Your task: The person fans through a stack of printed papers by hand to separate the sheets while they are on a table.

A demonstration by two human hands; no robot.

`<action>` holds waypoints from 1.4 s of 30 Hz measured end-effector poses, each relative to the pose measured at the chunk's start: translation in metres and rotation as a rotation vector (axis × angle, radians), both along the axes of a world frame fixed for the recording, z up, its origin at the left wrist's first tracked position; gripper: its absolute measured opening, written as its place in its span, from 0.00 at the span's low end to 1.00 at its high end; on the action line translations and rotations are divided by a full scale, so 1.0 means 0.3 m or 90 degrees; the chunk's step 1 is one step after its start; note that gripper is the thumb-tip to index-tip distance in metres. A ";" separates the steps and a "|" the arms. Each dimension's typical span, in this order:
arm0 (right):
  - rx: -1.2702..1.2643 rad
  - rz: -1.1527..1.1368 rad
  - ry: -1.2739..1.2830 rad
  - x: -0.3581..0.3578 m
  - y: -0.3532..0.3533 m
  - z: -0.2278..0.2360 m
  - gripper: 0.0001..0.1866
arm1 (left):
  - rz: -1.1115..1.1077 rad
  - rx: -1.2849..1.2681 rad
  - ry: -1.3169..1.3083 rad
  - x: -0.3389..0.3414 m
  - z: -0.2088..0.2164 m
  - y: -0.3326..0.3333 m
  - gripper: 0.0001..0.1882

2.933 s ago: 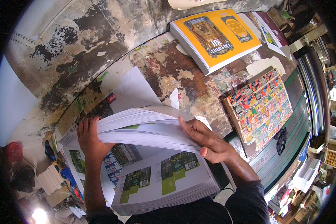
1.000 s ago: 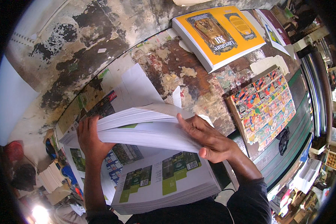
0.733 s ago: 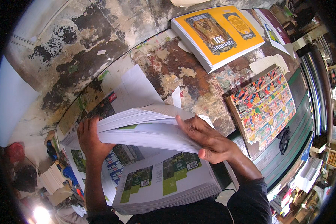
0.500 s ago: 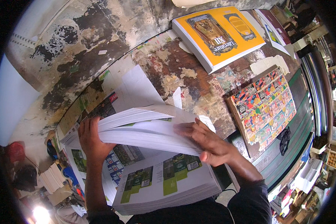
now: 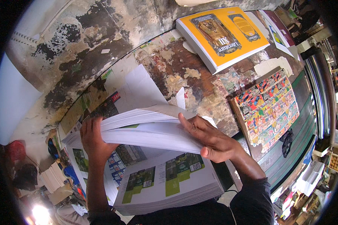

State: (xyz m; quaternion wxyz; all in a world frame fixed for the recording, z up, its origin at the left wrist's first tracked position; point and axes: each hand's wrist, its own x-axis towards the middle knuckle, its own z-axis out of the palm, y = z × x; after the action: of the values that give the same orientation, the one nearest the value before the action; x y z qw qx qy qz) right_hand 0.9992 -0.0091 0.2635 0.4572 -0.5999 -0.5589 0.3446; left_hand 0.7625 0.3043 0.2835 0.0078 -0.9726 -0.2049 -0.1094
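A thick sheaf of white printed sheets [image 5: 154, 139] bows upward between my two hands, split by a gap into an upper and a lower part. My left hand [image 5: 94, 137] is closed round its left end, with the thumb at the near edge. At the right end my right hand [image 5: 214, 139] has its thumb at the near edge and its fingers over the lower part, the index stretched toward the gap. Close to my body, below the sheaf, lies a neat stack of sheets [image 5: 159, 195] with green and dark printed blocks. Loose white paper [image 5: 141, 88] lies beyond the sheaf.
A stack with yellow printed covers [image 5: 248, 48] lies at the back of the worn table [image 5: 165, 75]. To the right is a board covered in colourful pictures [image 5: 268, 112], with a black scrap [image 5: 287, 142] beside it. A stained wall [image 5: 94, 33] rises behind.
My right hand has shifted slightly, its index finger lifting to the upper part's edge. The gap between the two parts of the sheaf looks a little different. My left hand keeps its hold.
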 end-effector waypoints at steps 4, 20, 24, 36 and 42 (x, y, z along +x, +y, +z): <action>0.021 -0.014 -0.001 -0.009 -0.001 -0.015 0.56 | 0.000 0.002 0.009 0.010 0.007 -0.003 0.47; 0.045 -0.013 -0.053 -0.040 -0.026 -0.030 0.55 | 0.047 -0.021 0.017 0.011 0.011 -0.008 0.42; -0.007 -0.023 0.144 -0.005 -0.008 -0.004 0.56 | 0.034 -0.023 0.021 0.012 0.014 -0.011 0.44; -0.021 0.010 -0.002 0.005 0.019 0.009 0.55 | 0.036 -0.010 0.009 0.017 0.015 -0.014 0.42; 0.007 -0.003 0.006 -0.009 0.014 -0.002 0.55 | 0.035 -0.014 0.009 0.021 0.023 -0.017 0.41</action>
State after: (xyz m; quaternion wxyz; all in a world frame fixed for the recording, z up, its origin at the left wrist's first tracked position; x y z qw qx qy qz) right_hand 0.9964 -0.0049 0.2629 0.4639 -0.5973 -0.5571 0.3431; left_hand 0.7686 0.2992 0.2902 0.0017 -0.9674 -0.2324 -0.1001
